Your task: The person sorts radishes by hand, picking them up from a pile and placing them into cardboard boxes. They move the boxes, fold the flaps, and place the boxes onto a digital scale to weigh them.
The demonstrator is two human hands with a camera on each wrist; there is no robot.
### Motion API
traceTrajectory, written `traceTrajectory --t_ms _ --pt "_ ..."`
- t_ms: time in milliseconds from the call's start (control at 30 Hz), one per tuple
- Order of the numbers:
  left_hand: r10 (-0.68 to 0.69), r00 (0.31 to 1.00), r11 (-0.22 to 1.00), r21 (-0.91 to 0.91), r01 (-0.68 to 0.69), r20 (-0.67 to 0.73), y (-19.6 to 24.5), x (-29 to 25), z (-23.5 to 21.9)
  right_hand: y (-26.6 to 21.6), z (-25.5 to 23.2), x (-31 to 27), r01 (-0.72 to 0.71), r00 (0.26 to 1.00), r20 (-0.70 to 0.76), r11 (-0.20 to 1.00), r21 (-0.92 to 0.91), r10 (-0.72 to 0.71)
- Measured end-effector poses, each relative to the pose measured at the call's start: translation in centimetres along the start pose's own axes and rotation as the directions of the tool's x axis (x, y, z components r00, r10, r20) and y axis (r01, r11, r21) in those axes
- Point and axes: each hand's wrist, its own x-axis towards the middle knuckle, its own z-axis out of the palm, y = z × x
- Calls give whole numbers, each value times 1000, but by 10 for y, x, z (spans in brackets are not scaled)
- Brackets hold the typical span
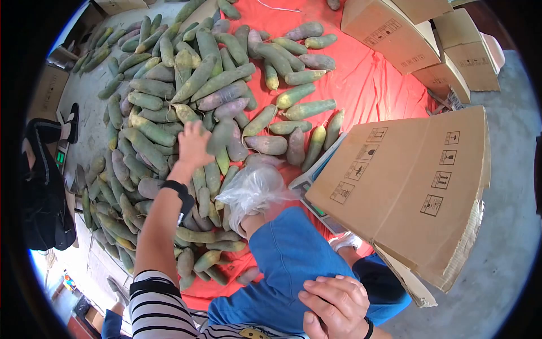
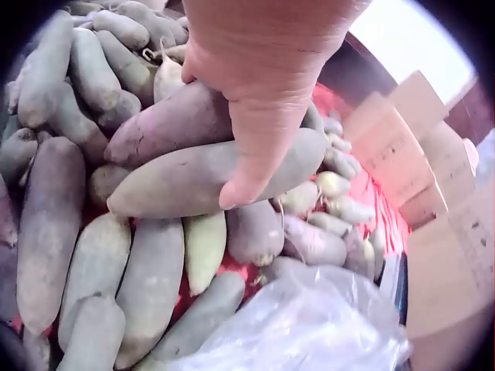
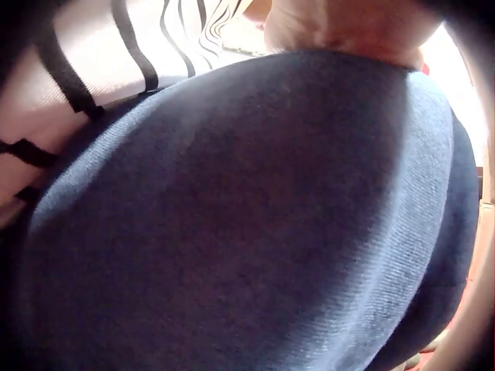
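Note:
My left hand point(image 1: 195, 146) grips a plump green radish point(image 2: 174, 179) at the pile, its thumb point(image 2: 249, 170) wrapped over the near side. In the head view that green radish point(image 1: 220, 137) looks blurred beside the fingers. A purplish radish point(image 2: 174, 124) lies just behind it, partly covered by the hand. More green and purplish radishes point(image 1: 149, 133) are heaped all around. My right hand point(image 1: 337, 305) hangs over the blue shorts point(image 1: 293, 265) with fingers loosely bent and nothing in them; in the right wrist view its heel point(image 3: 348, 31) rests on the blue cloth.
A clear plastic bag point(image 1: 257, 189) lies over the knee. To the right, a large cardboard box point(image 1: 406, 186) stands beside a scale point(image 1: 302, 183). Other cartons point(image 1: 389, 34) are at the back right. Red sheeting point(image 1: 372, 85) spreads under the radishes. Another person's dark clothing point(image 1: 48, 192) shows at left.

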Motion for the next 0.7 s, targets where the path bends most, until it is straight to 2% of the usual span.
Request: traceTrajectory --t_ms 33,100,133,167,267,367,467,500,633,700 --pt "0 1000 1000 0 0 0 9 -4 10 0 -1 -1 -1 1000 -2 1000 0 1" --pt "107 982 958 249 -144 155 30 -1 33 1 -3 -1 -2 1000 -1 1000 -2 2" --pt "48 976 971 221 -95 211 36 4 39 2 -4 -1 -6 1000 3 1000 -1 6" --pt "56 975 972 212 -102 213 39 10 45 3 -5 -1 -12 1000 7 1000 -9 12" --pt "-22 933 976 211 -59 360 37 11 30 4 -4 -3 -6 1000 -30 1000 14 7" --pt "-68 926 970 243 -26 370 40 15 31 6 -5 -6 -8 999 -43 1000 19 9" --pt "-50 913 968 246 -56 405 40 12 29 8 -6 -9 -9 998 -57 999 38 11" --pt "-48 914 966 251 -60 402 43 7 28 8 -7 -10 -10 998 -64 999 38 12" --pt "127 902 888 358 -289 413 50 -53 33 11 -6 -12 -7 997 -72 999 45 10" --pt "139 873 934 231 -272 467 57 -94 21 11 -6 -12 -2 997 -71 999 46 5"
